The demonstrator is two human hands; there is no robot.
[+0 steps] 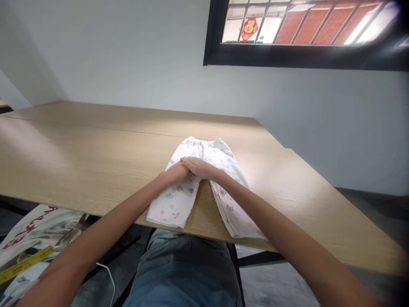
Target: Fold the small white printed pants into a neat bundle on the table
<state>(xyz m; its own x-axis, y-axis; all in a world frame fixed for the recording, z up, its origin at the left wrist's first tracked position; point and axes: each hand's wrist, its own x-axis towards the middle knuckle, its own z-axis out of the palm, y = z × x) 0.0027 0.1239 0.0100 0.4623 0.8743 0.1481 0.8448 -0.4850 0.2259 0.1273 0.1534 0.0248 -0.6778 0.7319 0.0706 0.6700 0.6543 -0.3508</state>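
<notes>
A pair of small white pants (174, 200) with a small coloured print lies spread flat on the wooden table (96, 157), its waistband away from me and its leg openings near the front edge. My left hand (179, 172) rests on the upper part of the pants, its fingers mostly hidden. Laid across it, near the crotch, is my right hand (200, 167), open, with its fingers stretched over the left one. My right forearm covers part of the right pant leg.
Below the table's front edge at the left are a white bag (35, 226) with red lettering, a yellow strip (27, 264) and a white cable (110, 277). A pale wall (134, 55) with a dark-framed barred window (287, 55) stands behind the table.
</notes>
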